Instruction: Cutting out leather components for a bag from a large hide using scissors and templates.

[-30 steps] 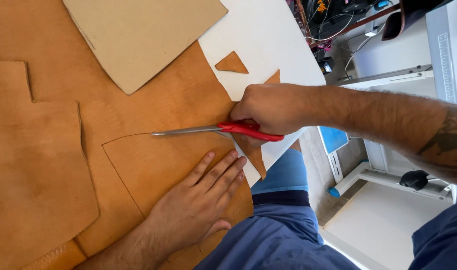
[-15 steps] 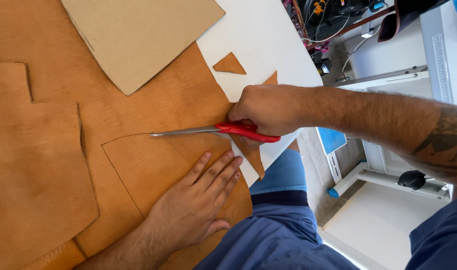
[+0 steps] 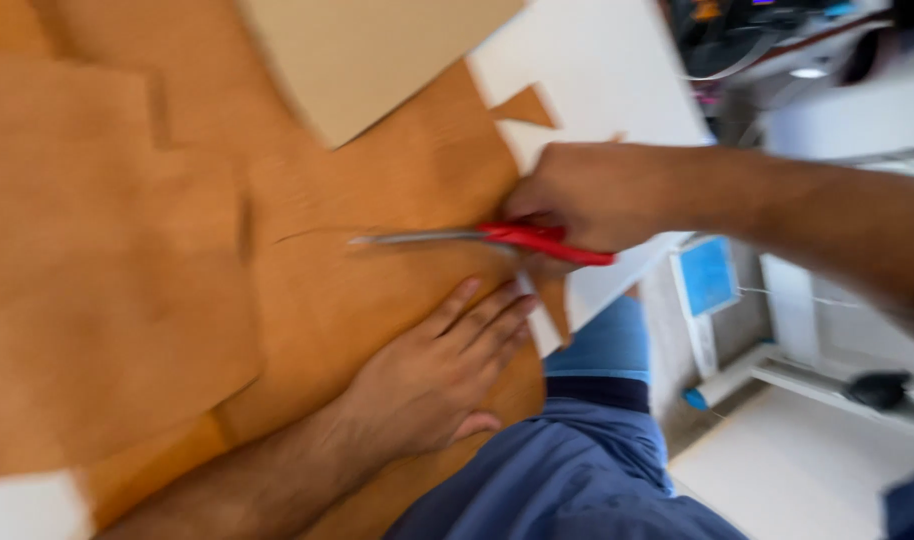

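Head view, blurred by motion. Two hands of one person work on one large tan leather sheet (image 3: 377,200) spread over one white table (image 3: 597,80).

Right hand (image 3: 587,195): enters from 3 o'clock, fingers curled together around the red handles of one pair of scissors (image 3: 477,238). The grey blades point toward 9 o'clock and lie on the leather; whether they are parted or closed cannot be told through the blur. A thin dark line runs on from the blade tips toward 9 o'clock.

Left hand (image 3: 427,380): enters from 7 o'clock and lies flat, palm down, on the leather just below the scissors. Its four fingers are stretched and pressed close together, pointing toward 1 o'clock; the thumb stands apart at the lower edge. The fingertips (image 3: 497,310) lie just beside the scissor handles; contact cannot be told.

Other items, counted: one paler beige sheet (image 3: 377,50) rests on the leather at 12 o'clock; one separate tan piece (image 3: 97,290) overlaps the leather at 9 o'clock; one small triangular leather offcut (image 3: 525,105) lies on the white table at 1 o'clock. One blue-clad knee (image 3: 577,470) shows at 5 o'clock, below the table edge. One light blue object (image 3: 707,275) stands on the floor at 4 o'clock.
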